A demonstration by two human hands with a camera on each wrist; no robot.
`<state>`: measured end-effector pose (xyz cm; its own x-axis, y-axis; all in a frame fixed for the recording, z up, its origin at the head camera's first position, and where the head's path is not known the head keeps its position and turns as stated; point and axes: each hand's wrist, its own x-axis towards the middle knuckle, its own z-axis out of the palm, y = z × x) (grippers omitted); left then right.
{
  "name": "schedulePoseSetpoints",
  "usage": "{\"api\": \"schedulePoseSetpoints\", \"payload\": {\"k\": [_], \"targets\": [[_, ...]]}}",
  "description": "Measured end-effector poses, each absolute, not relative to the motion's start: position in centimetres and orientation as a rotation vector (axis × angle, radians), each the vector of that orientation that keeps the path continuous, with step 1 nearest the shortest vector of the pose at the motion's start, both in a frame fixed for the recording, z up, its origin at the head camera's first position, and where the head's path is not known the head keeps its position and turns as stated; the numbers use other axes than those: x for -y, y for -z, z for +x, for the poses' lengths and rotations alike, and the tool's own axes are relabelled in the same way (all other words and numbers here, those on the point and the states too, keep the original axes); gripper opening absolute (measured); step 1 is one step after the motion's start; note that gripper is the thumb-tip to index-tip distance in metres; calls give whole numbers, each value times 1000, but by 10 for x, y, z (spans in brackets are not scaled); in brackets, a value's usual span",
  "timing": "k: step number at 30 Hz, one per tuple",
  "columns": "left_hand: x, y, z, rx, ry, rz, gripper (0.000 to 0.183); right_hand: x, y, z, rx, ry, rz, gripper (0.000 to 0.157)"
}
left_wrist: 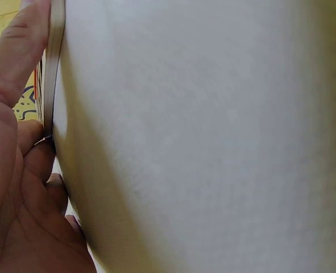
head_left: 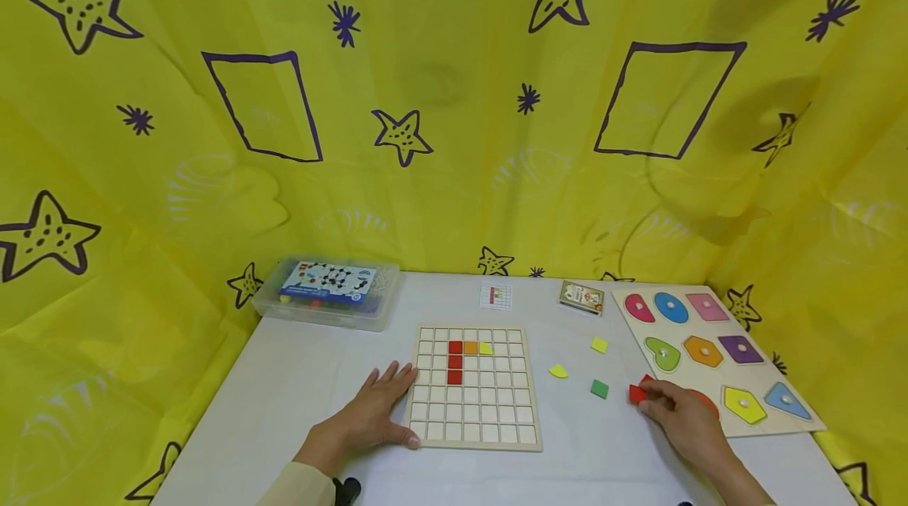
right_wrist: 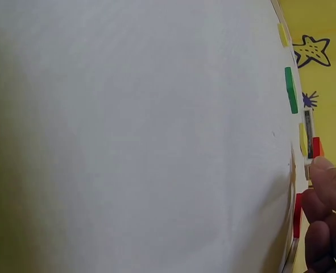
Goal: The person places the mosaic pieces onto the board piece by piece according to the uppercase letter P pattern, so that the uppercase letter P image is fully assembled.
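Note:
My left hand (head_left: 376, 407) rests spread along the left edge of a wooden grid board (head_left: 474, 444), thumb by its lower corner. In the left wrist view the board's edge (left_wrist: 55, 62) stands beside the thumb and fingers. On the grid lie three red squares (head_left: 455, 362) in a column, an orange square (head_left: 470, 347) and a yellow piece (head_left: 485, 348). My right hand (head_left: 684, 411) pinches a red tile (right_wrist: 316, 147) between thumb and fingertips. Another red tile (right_wrist: 297, 216) is on the table just under those fingers. A green tile (head_left: 599, 388) lies to their left.
A yellow square (head_left: 599, 344) and a yellow quarter-round piece (head_left: 558, 371) lie right of the grid. A knobbed shape puzzle (head_left: 769, 364) is partly under the right hand. Behind are a pattern card (head_left: 496, 296), a small box (head_left: 582, 298) and a clear plastic case (head_left: 386, 293); yellow cloth encloses the table.

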<state>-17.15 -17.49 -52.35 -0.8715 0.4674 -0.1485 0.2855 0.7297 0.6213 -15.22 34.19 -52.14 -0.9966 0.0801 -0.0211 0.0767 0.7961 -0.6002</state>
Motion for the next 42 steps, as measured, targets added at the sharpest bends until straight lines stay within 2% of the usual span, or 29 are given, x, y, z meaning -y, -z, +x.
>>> {"api": "schedulePoseSetpoints", "payload": {"k": [15,42], "targets": [[175,524,-173,-2635,-862,582,119,-329,525,-161,2790,-1096,-278,35],[174,520,-171,-2630,-861,561,119,-271,512,-184,2677,-1326,-225,32]]}}
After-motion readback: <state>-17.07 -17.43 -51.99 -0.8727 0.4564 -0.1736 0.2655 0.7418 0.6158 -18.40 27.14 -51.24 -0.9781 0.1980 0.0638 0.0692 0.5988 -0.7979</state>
